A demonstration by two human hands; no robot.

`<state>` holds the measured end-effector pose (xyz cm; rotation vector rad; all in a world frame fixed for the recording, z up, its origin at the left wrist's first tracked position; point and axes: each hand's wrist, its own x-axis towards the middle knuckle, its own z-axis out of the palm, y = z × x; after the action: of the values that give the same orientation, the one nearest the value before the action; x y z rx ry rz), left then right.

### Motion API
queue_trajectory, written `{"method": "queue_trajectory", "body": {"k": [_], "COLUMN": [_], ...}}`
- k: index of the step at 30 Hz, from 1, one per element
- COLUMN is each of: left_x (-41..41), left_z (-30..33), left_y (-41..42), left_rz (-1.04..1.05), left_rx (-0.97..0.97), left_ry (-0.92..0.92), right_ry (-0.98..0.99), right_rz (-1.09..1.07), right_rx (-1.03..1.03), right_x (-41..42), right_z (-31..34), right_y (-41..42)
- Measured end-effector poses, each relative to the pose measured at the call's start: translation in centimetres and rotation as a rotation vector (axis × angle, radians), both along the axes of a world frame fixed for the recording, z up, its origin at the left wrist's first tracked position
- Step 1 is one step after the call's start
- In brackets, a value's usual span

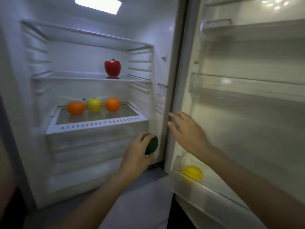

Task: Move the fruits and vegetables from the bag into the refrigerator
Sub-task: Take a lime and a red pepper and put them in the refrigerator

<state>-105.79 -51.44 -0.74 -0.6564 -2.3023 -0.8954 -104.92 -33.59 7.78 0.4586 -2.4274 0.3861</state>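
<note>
Left hand point(138, 151) fingers clasp a dark green fruit point(151, 145) low inside the refrigerator point(92, 47); right hand point(188, 133) fingers spread, released.

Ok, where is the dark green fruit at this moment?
In the head view, the dark green fruit is gripped in the left hand, low at the fridge opening, right of the crisper drawer and beside the open right hand.
</note>
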Motion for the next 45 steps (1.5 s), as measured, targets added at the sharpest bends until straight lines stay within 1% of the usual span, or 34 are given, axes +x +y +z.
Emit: {"method": "queue_trajectory", "body": {"k": [2,5,9,12,13,20,22,26,28,31,34,37,41,45], "left_x": [0.6,2.5,5.5,7.0,7.3,5.9,5.5,4.5,4.1,3.5,3.1,2.8,3.2,5.8], "left_z": [-0.8,-1.4,-1.3,-0.9,-0.7,-0.6,-0.6,0.6,0.8,0.6,0.5,0.2,0.1,-0.7], "left_y": [1.9,5.0,9.7,12.9,13.9,20.8,22.1,22.9,22.8,22.9,23.1,23.1,22.5,21.6], "left_rz": [-0.064,-0.132,-0.281,-0.312,-0.326,-0.41,-0.453,-0.699,-0.748,-0.776,-0.769,-0.742,-0.645,-0.574], "left_rx": [0.0,0.018,-0.074,-0.162,-0.179,-0.346,-0.448,-0.678,-0.758,-0.814,-0.844,-0.836,-0.74,-0.584], "left_ry": [0.014,0.016,0.088,0.151,0.136,-0.14,-0.172,-0.228,-0.249,-0.274,-0.298,-0.278,-0.219,-0.11], "right_ry": [-0.034,-0.106,-0.125,-0.16,-0.16,-0.152,-0.173,-0.18,-0.183,-0.175,-0.18,-0.208,-0.217,-0.256], "right_rz": [-0.072,-0.215,-0.392,-0.485,-0.506,-0.612,-0.623,-0.64,-0.646,-0.636,-0.625,-0.653,-0.69,-0.728], "right_rx": [0.001,0.055,0.119,0.101,0.086,0.049,0.052,0.069,0.061,0.066,0.1,0.063,0.044,0.058], "right_x": [3.3,8.5,14.7,18.1,19.0,24.0,25.0,26.6,27.0,27.2,27.2,27.4,27.6,28.1], "right_z": [-1.5,-3.4,-5.3,-6.7,-6.9,-6.9,-7.0,-7.2,-7.4,-7.8,-8.3,-9.0,-10.8,-12.4], "right_y": [1.9,4.6,7.9,10.6,11.3,14.4,15.0,16.2,16.5,16.9,16.9,16.6,16.2,16.2]}}
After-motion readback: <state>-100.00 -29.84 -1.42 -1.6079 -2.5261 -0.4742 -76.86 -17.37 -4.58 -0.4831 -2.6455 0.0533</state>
